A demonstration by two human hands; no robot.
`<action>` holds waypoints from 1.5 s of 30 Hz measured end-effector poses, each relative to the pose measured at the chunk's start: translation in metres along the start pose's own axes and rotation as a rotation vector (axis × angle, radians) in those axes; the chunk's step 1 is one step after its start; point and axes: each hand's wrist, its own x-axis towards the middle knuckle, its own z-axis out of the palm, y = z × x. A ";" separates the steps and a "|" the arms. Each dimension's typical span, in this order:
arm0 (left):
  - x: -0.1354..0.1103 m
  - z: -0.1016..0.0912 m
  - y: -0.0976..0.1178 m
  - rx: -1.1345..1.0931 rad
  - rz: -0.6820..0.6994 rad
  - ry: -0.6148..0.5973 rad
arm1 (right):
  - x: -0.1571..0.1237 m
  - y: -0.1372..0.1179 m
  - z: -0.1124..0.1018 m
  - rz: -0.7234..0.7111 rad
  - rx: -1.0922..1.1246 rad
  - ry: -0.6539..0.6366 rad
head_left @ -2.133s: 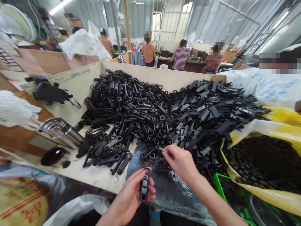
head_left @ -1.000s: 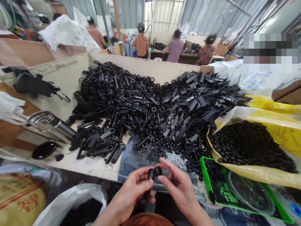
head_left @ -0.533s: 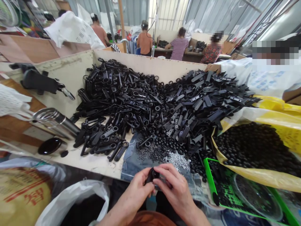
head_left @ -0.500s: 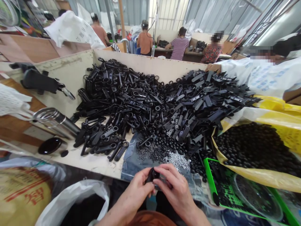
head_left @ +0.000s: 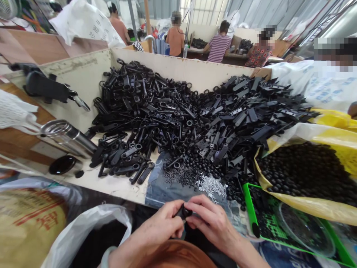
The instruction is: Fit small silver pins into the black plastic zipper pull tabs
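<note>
My left hand [head_left: 157,227] and my right hand [head_left: 210,219] meet low in the view, both pinching a small black plastic part [head_left: 182,213], which my fingers mostly hide. Just beyond them lies a denim cloth [head_left: 158,190] with small black rings and a heap of silver metal pins [head_left: 210,186]. A large pile of black plastic pull tabs [head_left: 173,123] fills the board-walled bench [head_left: 119,188] farther ahead. Neither hand touches the pile.
A yellow bag of round black parts [head_left: 304,171] and a green-edged tray [head_left: 295,230] stand to the right. A steel flask [head_left: 68,137] and a white sack [head_left: 95,227] are at left. A co-worker's white sleeve [head_left: 306,85] reaches the bench's far right.
My hands have drawn together near my body, and the long tab held earlier in my left hand no longer shows. The view has tilted slightly, shifting the bench upward.
</note>
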 end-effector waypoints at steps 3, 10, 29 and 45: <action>-0.002 0.003 0.004 0.213 0.015 -0.058 | 0.001 -0.001 -0.005 0.014 0.051 -0.075; -0.007 0.002 0.006 0.385 0.193 -0.041 | -0.002 -0.013 -0.006 0.348 0.404 -0.015; 0.001 -0.008 -0.001 0.110 0.111 0.008 | 0.013 0.008 0.038 0.664 0.516 0.112; 0.006 -0.035 -0.009 0.232 0.289 0.494 | 0.011 0.010 0.021 0.523 0.198 0.031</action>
